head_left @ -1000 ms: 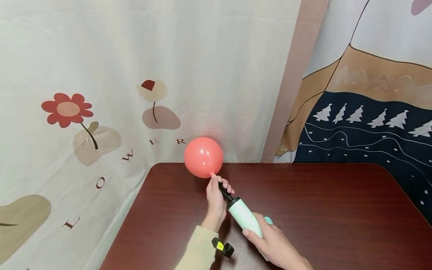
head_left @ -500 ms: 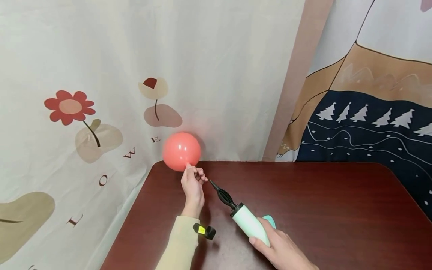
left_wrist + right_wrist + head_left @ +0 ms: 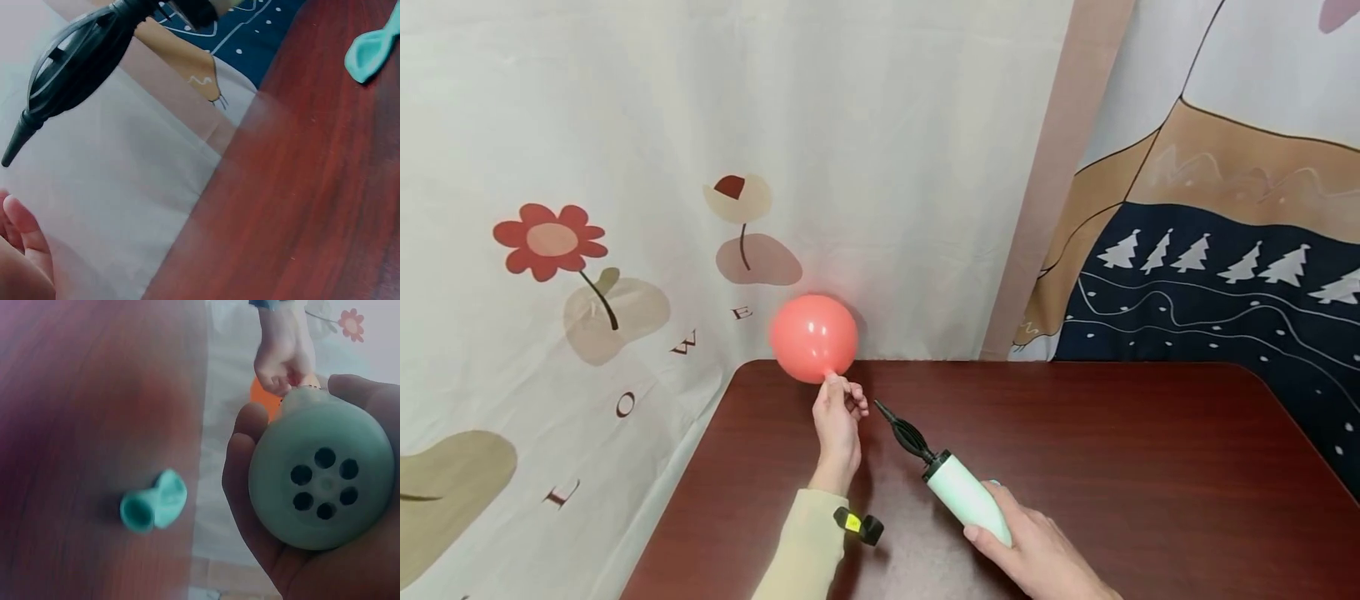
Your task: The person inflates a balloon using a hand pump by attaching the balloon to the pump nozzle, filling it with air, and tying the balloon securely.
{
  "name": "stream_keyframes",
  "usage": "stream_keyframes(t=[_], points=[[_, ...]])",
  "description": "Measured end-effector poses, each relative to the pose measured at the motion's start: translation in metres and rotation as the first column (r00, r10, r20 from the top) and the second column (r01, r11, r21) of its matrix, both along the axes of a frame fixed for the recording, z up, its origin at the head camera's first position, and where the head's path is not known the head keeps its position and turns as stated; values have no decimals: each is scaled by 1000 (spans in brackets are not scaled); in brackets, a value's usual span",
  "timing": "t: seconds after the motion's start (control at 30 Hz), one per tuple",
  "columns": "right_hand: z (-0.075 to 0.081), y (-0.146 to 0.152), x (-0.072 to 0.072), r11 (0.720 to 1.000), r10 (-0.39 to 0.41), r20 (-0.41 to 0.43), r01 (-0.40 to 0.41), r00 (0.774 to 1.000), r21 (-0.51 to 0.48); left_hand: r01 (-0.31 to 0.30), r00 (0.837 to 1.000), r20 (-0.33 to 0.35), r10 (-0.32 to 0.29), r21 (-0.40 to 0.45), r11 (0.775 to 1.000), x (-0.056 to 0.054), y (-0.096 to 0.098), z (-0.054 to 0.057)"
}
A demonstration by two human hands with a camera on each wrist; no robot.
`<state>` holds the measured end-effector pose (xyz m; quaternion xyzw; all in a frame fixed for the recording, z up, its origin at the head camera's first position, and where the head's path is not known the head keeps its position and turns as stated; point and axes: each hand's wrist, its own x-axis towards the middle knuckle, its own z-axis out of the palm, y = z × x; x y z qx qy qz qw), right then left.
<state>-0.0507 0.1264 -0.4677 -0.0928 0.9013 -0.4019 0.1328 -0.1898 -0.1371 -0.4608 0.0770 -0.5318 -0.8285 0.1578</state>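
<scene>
A round, inflated coral balloon hangs over the table's far edge in the head view. My left hand pinches its neck between thumb and forefinger, the other fingers loosely bent. My right hand grips the pale green barrel of a hand balloon pump. The pump's black tapered nozzle points up and left, just right of my left fingers and apart from the balloon. In the right wrist view, the pump's round end with several holes faces the camera, my fingers curled around it.
A limp teal balloon lies on the dark red wooden table, mostly hidden behind my right hand in the head view. Printed curtains hang right behind the table and along its left side.
The pump's nozzle has come out of the coral balloon's neck. My left hand has moved left with the balloon, then slightly back right; the pump has shifted a little right and down.
</scene>
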Motion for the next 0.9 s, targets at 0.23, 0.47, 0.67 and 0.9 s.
stream_keyframes(t=[0.23,0.47,0.67,0.9], points=[[-2,41,-7,986,-146,71,140,987,93,122,992,61,-113,-176,977,10,1,-18],[-11,115,-11,956,-224,30,214,974,203,228,973,112,-201,-349,909,21,6,-29],[-19,171,-12,933,-258,110,218,960,286,286,958,102,-270,-452,845,28,9,-31],[-32,208,-15,889,-319,155,238,935,391,259,953,49,-300,-648,716,29,12,-22]])
